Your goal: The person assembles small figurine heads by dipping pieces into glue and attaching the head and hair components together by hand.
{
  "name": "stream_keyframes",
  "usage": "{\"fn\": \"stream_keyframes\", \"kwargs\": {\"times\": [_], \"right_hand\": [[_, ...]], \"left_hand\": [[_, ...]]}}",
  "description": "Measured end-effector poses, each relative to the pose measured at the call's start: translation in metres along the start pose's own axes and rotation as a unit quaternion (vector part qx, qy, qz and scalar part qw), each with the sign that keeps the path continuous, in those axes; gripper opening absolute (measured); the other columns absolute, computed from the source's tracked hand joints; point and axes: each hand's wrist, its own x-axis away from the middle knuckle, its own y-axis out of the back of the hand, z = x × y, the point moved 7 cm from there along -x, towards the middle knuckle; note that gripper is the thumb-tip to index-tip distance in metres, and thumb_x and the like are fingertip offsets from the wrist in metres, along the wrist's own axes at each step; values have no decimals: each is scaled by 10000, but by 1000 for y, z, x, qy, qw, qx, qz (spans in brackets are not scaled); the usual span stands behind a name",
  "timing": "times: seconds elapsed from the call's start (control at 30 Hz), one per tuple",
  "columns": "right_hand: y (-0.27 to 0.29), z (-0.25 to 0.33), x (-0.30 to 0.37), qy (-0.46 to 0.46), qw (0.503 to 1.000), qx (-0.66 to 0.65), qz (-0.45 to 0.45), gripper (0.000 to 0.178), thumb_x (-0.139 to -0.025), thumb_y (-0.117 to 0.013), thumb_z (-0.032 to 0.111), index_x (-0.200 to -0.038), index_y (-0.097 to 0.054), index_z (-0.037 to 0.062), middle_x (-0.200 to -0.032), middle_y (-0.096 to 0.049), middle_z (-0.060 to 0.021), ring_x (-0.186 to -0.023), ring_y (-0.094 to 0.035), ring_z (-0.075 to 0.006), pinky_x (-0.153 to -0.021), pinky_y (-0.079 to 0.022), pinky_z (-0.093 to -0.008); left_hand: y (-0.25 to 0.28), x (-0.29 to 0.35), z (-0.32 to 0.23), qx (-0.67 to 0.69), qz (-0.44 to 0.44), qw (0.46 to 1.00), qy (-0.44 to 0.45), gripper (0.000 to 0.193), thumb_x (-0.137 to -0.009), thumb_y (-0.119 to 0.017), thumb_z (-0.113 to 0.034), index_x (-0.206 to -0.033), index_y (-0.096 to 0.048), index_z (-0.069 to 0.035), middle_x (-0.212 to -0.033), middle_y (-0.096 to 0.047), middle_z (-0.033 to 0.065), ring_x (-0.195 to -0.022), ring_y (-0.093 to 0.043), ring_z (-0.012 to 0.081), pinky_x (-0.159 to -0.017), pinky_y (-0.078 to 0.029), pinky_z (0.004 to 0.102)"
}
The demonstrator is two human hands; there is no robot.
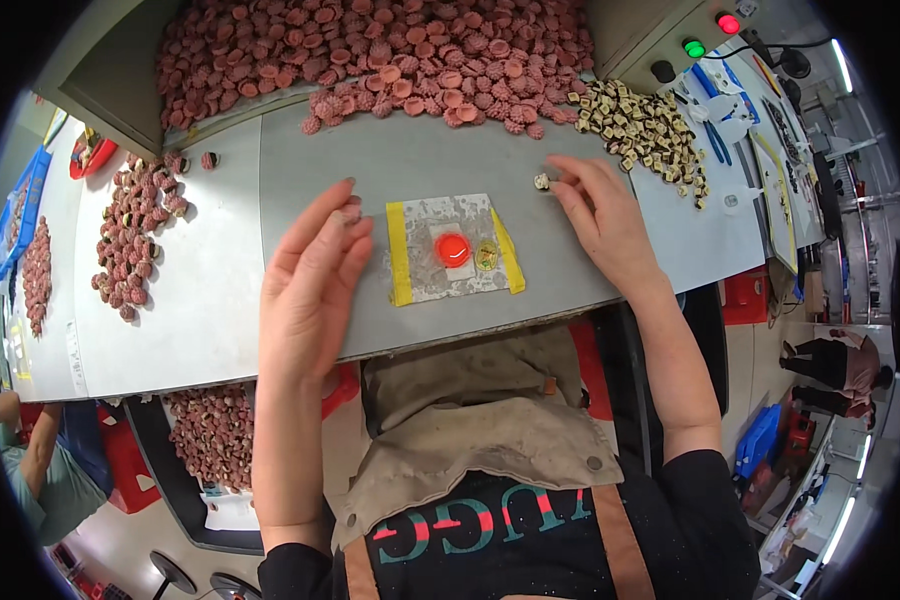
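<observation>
My left hand (310, 265) is raised over the table left of a taped mat (420, 275), its thumb pressed toward the curled fingers. Whether a small thing sits between those fingertips I cannot make out. To the right of the mat, my right hand (605, 220) has a small cream-coloured piece (542, 182) at the tips of its thumb and fingers. A round orange-red piece (452, 250) that shines brightly lies on the mat, beside a small yellowish round sticker (486, 256). Yellow tape strips run along the mat's two sides.
A big heap of pink scalloped cups (440, 60) fills the back. Small cream-and-dark blocks (645, 130) are piled at the back right, near blue-handled pliers (718, 140). Pink-and-dark pieces (135, 235) lie on the left. A full black bin (185, 500) stands below the table edge.
</observation>
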Motion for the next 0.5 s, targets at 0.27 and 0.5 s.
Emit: {"fn": "stream_keyframes", "kwargs": {"times": [0.27,0.5], "right_hand": [[-8,14,-5,68,996,44,34,198,-839,-616,84,-1023,-573,24,-910,-571,-84,-778,-579,-185,-684,-473,-286],[-14,29,-4,52,995,59,58,165,-843,-594,55,-1005,-584,22,-926,-581,-83,-771,-579,-198,-668,-468,-286]], "left_hand": [[-15,7,29,111,50,992,43,352,-921,-536,-120,-1241,-476,14,-1092,-581,78,-969,-587,152,-838,-476,252],[-15,10,36,147,100,983,51,356,-948,-480,-147,-1265,-453,13,-1096,-584,63,-931,-585,116,-822,-481,249]]}}
